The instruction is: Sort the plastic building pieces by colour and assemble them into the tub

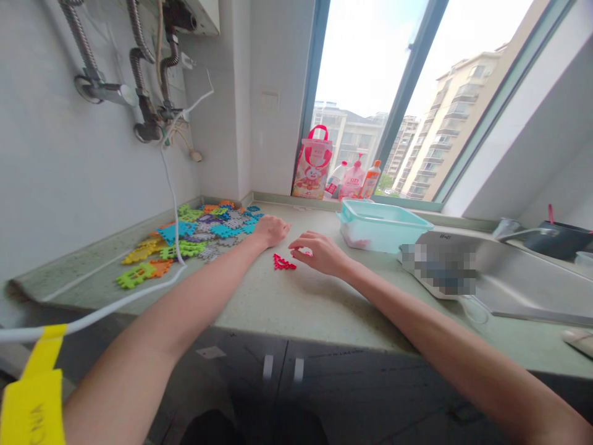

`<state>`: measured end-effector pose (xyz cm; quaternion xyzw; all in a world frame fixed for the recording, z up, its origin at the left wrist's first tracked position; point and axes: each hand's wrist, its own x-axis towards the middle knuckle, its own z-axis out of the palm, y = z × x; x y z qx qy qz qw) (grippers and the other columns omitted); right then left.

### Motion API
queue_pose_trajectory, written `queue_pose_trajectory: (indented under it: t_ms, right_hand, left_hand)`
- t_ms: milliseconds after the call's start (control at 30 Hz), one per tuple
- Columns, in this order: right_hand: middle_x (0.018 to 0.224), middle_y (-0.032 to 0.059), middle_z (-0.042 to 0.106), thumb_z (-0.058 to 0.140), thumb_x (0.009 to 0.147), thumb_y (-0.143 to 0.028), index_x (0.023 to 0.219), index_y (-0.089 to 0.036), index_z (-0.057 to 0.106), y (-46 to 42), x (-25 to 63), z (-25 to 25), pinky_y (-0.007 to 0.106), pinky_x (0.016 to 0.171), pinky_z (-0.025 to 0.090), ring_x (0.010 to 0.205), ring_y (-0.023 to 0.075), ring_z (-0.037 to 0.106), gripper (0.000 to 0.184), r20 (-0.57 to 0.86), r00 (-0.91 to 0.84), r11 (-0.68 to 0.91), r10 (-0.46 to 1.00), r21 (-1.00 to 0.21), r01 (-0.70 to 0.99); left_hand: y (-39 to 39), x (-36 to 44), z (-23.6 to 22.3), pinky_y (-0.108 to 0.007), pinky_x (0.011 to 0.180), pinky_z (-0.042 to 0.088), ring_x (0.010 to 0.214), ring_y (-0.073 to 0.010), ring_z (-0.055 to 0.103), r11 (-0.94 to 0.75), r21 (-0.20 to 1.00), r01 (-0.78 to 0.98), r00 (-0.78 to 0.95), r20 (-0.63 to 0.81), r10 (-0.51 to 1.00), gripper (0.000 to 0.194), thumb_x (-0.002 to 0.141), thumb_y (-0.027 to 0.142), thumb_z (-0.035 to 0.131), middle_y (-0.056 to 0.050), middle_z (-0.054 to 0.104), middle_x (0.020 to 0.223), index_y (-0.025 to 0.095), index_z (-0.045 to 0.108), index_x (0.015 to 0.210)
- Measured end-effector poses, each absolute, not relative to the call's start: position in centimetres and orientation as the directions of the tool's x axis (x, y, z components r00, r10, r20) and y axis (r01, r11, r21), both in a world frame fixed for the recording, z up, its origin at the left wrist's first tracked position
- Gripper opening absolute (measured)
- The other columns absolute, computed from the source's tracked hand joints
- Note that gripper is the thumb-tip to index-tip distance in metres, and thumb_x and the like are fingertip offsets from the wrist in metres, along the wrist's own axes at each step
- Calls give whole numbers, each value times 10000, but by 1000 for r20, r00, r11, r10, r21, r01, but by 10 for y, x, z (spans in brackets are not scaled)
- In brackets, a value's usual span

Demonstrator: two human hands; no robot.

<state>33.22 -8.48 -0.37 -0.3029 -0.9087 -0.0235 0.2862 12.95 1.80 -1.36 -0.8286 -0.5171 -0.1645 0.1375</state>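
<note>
My right hand (320, 252) is over the middle of the counter, thumb and fingers curled together in a pinch. A bit of a red toothed piece (306, 252) shows in the loop of these fingers, mostly hidden by the hand. Just left of it, another red toothed piece (283, 263) lies on the counter. My left hand (270, 230) is closed beside the right end of a pile of coloured toothed puzzle pieces (224, 230); its fingertips are turned away, so what it holds, if anything, is hidden. The pile is green, blue, orange, yellow, grey and purple.
A turquoise plastic tub (386, 225) stands behind my right hand, left of the steel sink (532, 278). A white cable (171, 185) hangs across the pile and the counter's left side. A pink bag (314, 167) and several bottles (353, 179) stand by the window.
</note>
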Motion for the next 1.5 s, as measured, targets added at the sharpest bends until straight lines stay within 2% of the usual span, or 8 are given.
queue_pose_trajectory:
  t_ms: [167,300,567,767,1067,1200,1400,1500]
  right_hand:
    - [1424,135,637,702,972,-456,1360,-263,691,-101,318,-6,513,1155,429,1304,297,589,433,486,-745,871,457,-75,485]
    - [1758,124,154,719,856,-730,1641,-395,346,-108,316,-11,772,1194,211,1588,456,181,932,309,-741,801,595,-159,577]
    - [1741,62,-259,605,854,-841,1671,-473,59,-84,327,-23,853,1154,87,1597,493,-95,1049,195,-563,596,803,-295,747]
    - [1764,108,-153,637,880,-768,1670,-438,212,-76,339,-21,841,1139,169,1604,492,2,956,280,-494,560,823,-260,786]
    - [1187,107,676,737,812,-465,1065,-220,681,-73,346,-21,416,977,407,1117,284,600,357,672,-355,565,650,-115,817]
    - [774,45,704,657,846,-314,781,-197,673,-75,346,-19,300,750,358,776,197,593,135,613,-318,482,724,-118,868]
    - [628,48,681,580,823,-107,597,-172,666,-67,346,-23,294,601,240,559,129,413,251,451,-406,502,795,-111,858]
    - [604,26,651,584,771,-49,582,-165,634,-64,346,-24,290,591,218,564,121,365,228,446,-437,537,781,-124,835]
  left_hand:
    - [16,132,-13,-400,890,517,987,-315,730,-365,0,931,333,409,849,551,1061,453,372,-198,778,1009,135,819,1007]
    - [18,131,-11,-368,773,523,867,-315,733,-388,0,922,359,377,854,309,944,307,566,-198,768,889,123,805,880]
    - [21,118,-6,-315,714,452,747,-238,661,-476,17,879,428,408,806,210,833,83,544,-103,705,737,160,711,732]
    - [24,115,-1,-328,726,428,738,-229,630,-531,13,848,466,461,755,222,789,38,526,-69,650,700,182,620,649]
    - [-6,110,27,-379,923,512,1125,-270,658,-709,2,705,579,577,576,86,910,277,631,-81,657,1328,213,687,921]
    - [-34,118,40,-425,1058,478,1212,-278,626,-748,-2,664,548,681,485,170,979,335,590,-103,672,1285,208,671,1058]
    - [-90,75,15,-312,701,514,689,-182,639,-746,-47,665,644,542,540,179,983,344,578,-9,642,816,211,645,1084]
    - [-111,49,6,-345,854,540,921,-229,679,-810,-89,580,733,489,472,294,925,430,674,-62,678,1008,222,682,1132]
